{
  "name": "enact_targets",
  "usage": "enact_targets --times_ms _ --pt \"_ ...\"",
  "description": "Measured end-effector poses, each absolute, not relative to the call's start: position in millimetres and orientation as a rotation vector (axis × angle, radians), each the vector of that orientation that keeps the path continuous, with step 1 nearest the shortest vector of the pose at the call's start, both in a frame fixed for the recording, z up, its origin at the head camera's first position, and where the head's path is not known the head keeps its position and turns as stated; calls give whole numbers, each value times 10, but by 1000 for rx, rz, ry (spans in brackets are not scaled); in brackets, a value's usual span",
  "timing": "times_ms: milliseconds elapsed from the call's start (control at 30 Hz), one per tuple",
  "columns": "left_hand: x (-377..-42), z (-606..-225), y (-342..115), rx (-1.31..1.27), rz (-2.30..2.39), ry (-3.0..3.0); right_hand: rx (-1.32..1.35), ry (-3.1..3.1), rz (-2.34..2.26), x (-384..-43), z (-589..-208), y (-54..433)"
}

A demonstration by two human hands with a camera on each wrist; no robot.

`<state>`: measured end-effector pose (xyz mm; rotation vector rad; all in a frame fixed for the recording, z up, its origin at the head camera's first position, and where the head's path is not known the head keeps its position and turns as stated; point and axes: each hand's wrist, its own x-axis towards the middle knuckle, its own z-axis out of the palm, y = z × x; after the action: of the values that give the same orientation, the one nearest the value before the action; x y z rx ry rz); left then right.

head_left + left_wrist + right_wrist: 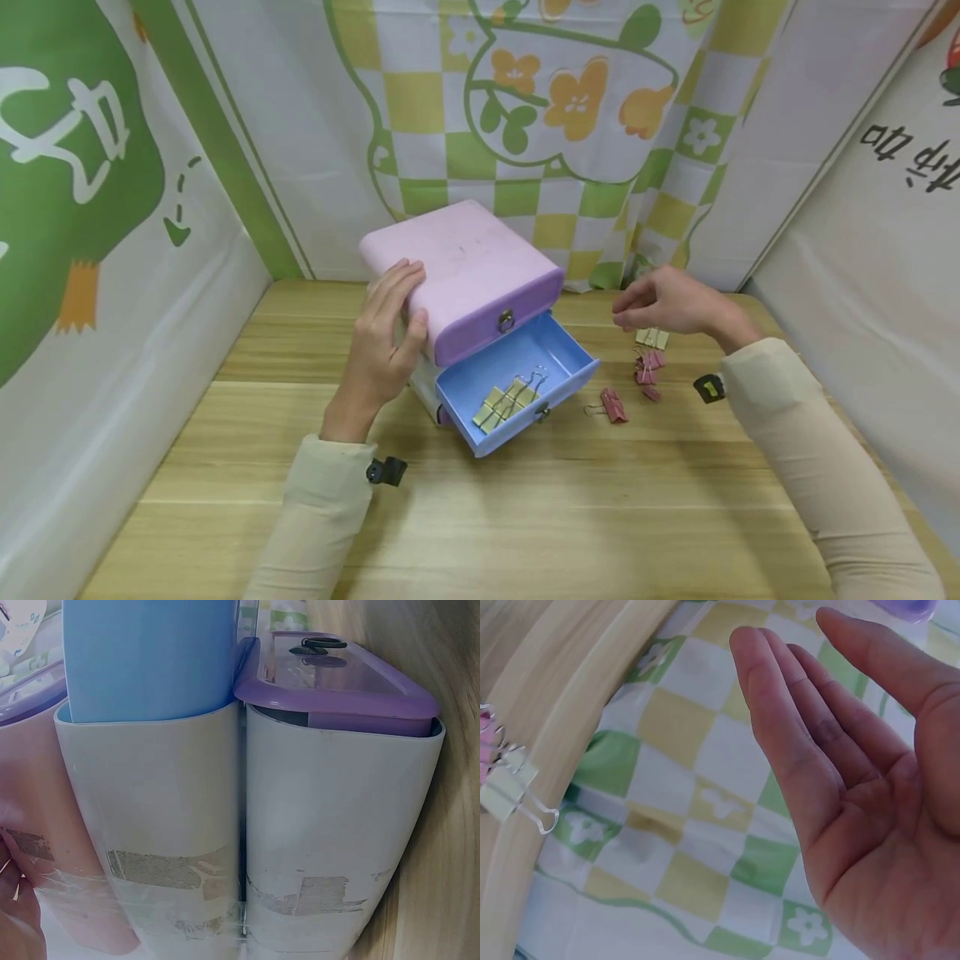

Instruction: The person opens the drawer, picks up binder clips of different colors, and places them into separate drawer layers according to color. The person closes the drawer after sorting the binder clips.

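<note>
A stack of small drawer units stands on the table, with a pink top unit (465,258) whose purple front is closed. Fingers of my left hand (384,337) rest along that unit's left edge. Below it, a blue drawer (558,354) is pulled out, with yellow binder clips (498,407) lying inside. My right hand (671,304) hovers right of the stack; the right wrist view shows its fingers extended and nothing held. Beneath it lie a yellow binder clip (654,338) and pink binder clips (649,363). Another pink binder clip (613,406) lies nearer the drawer.
In the left wrist view, the bottom unit's purple drawer (352,682) juts slightly from its white casing (330,802). A checkered cloth (472,158) hangs behind the wooden table (570,517), and printed fabric walls (217,333) flank both sides.
</note>
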<state>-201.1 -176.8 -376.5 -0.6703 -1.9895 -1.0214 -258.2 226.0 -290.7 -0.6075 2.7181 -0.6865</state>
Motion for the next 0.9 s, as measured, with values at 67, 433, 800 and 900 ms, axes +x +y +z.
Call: enact_targets --times_ms 67,433,800,900 --pt "-2012 -3770 -1766 -669 -1020 -1990 -587 2730 -684 -2598 -2937 2303" --pt "-2026 -3783 -1770 -660 -1016 -1981 -424 2804 -678 -2738 -3108 2574" --pt "-2025 -3775 -1772 -658 -1008 -1986 -250 2875 -643 -3016 -3426 2798" --pt "-2022 -3779 -1765 -662 -1011 -1987 -221 2912 -599 -3092 -3539 2859"
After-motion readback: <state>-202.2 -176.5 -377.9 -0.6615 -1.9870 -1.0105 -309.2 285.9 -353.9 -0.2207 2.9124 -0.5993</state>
